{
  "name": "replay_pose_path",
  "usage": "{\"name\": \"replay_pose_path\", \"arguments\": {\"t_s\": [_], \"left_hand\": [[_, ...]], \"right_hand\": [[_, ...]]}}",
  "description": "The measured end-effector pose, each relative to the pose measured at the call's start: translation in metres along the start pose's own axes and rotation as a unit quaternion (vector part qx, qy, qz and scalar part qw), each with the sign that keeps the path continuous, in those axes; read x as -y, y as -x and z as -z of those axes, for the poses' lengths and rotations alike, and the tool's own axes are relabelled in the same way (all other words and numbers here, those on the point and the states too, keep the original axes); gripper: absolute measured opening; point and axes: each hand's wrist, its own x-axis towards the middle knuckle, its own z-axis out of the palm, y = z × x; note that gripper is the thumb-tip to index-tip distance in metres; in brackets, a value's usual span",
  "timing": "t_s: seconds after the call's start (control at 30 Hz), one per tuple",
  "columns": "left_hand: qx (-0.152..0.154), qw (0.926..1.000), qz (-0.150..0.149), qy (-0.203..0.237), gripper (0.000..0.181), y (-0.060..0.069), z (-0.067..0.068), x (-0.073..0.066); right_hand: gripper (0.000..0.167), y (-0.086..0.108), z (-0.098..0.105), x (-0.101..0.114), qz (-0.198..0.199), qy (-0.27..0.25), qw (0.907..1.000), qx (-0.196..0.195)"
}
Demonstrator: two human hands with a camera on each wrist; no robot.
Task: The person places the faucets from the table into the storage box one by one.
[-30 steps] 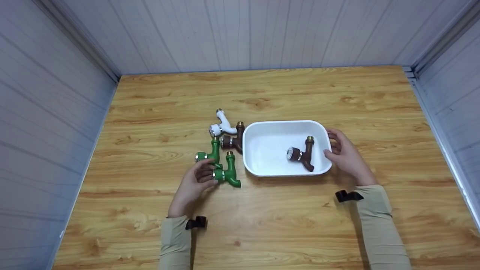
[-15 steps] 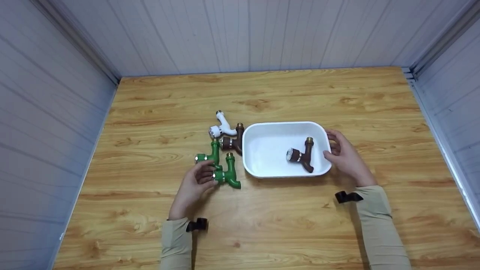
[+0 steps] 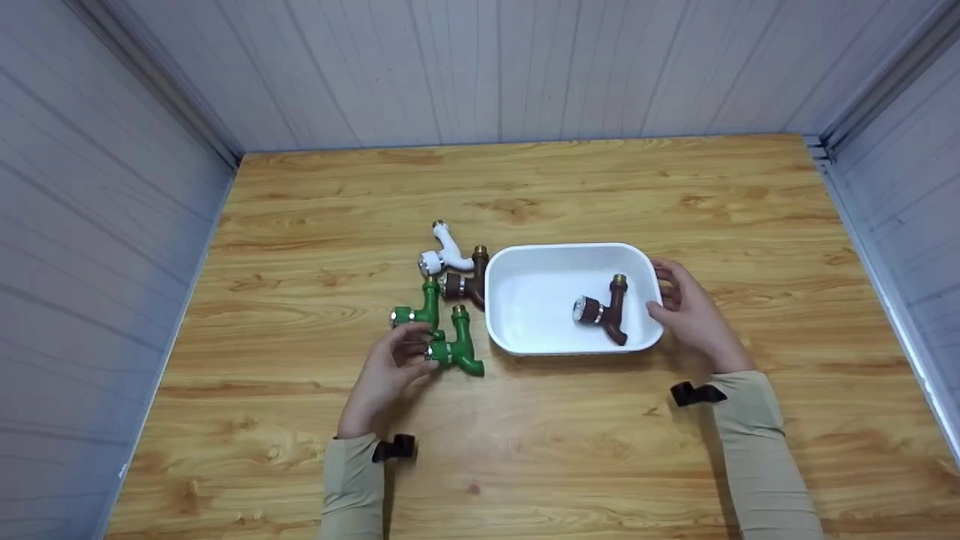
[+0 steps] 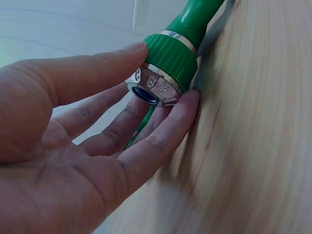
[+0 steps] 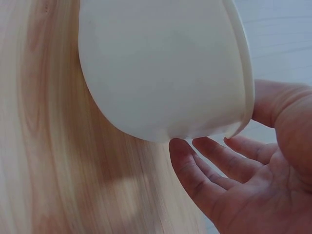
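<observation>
My left hand (image 3: pixel 384 376) pinches the ribbed handle of a green tap (image 3: pixel 463 346) between thumb and fingers. In the left wrist view the chrome end cap of this green tap (image 4: pixel 170 58) faces the palm. A second green tap (image 3: pixel 430 304) lies just behind, partly hidden by the fingers. My right hand (image 3: pixel 694 321) grips the right end of a white plastic tub (image 3: pixel 529 300), its thumb over the rim and fingertips against the outer wall (image 5: pixel 165 73). Inside the tub, towards its right end, lies a brown tap (image 3: pixel 614 311) with a clear-ended handle.
Left of the tub, another brown tap (image 3: pixel 478 279) lies against its wall. A white tap (image 3: pixel 448 251) lies behind that one. Everything sits on a wood-grain table (image 3: pixel 570 450) with pale panel walls (image 3: pixel 525 67) at the back and both sides.
The front green tap has shifted very slightly to the right with the left hand. The right hand, the tub and the other taps stay where they were.
</observation>
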Motion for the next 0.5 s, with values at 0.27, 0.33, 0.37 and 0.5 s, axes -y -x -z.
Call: {"name": "replay_pose_path", "arguments": {"t_s": [0.27, 0.33, 0.37, 0.5], "left_hand": [[-0.027, 0.9981, 0.056, -0.001, 0.046, 0.0, -0.001, -0.004], [-0.036, 0.9973, 0.064, 0.0, 0.044, 0.0, -0.001, -0.005], [-0.038, 0.9971, 0.066, 0.001, 0.043, 0.0, -0.002, -0.006], [-0.037, 0.9966, 0.073, -0.012, 0.041, 0.002, -0.001, -0.007]], "right_hand": [[0.061, 0.004, -0.003, 0.019, -0.008, 0.006, 1.0, 0.0], [0.06, 0.005, -0.004, 0.026, -0.012, 0.011, 0.9999, 0.0], [0.06, 0.006, -0.005, 0.03, -0.015, 0.015, 0.9998, 0.0], [0.06, 0.007, -0.006, 0.036, -0.019, 0.016, 0.9997, 0.004]]}}
